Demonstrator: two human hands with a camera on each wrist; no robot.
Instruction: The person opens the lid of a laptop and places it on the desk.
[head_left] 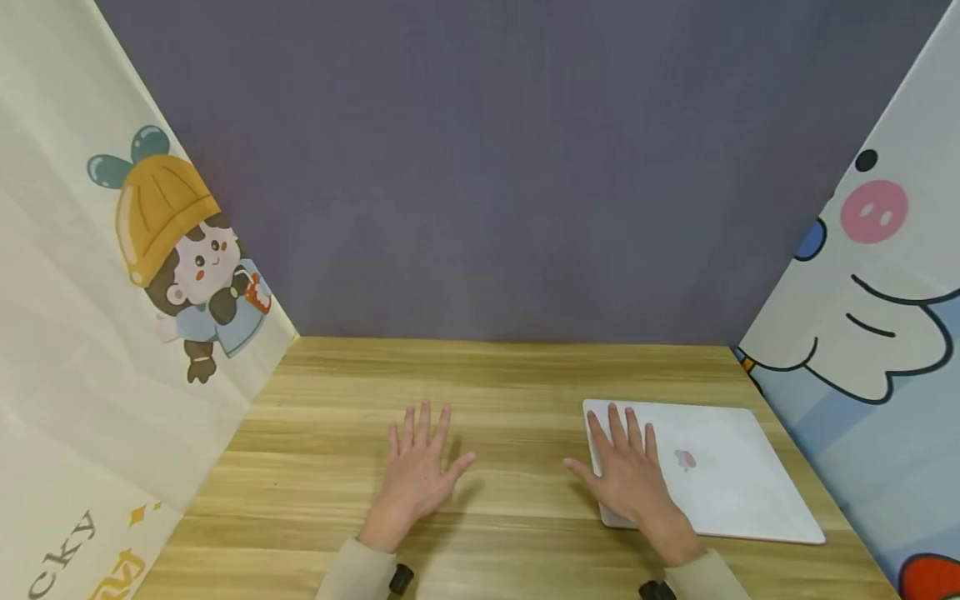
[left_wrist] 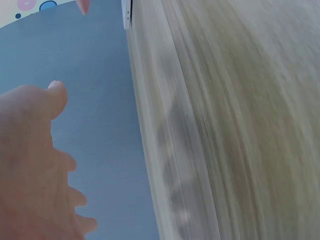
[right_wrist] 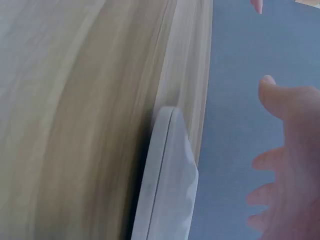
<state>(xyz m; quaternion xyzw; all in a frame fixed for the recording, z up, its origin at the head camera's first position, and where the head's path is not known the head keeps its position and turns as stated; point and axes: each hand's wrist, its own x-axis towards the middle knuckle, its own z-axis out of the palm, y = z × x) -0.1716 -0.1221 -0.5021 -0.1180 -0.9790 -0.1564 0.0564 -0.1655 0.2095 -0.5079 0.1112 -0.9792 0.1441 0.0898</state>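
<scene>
A closed silver laptop (head_left: 738, 475) with an apple logo lies flat on the right part of the wooden table (head_left: 517, 375). My right hand (head_left: 630, 471) hovers over its left edge, fingers spread and straight, palm down. In the right wrist view the side of the laptop (right_wrist: 167, 185) shows below that hand (right_wrist: 295, 165), with a gap between them. To the left, my left hand (head_left: 416, 475) is held above bare wood with its fingers spread, its shadow falling on the table. The left wrist view shows this hand (left_wrist: 35, 160) holding nothing.
A dark grey panel (head_left: 480, 167) stands along the table's back edge. On the left hangs a pale sheet (head_left: 67, 275) with a cartoon child in a yellow hat. A sheet with a cartoon pig (head_left: 922, 250) borders the right side.
</scene>
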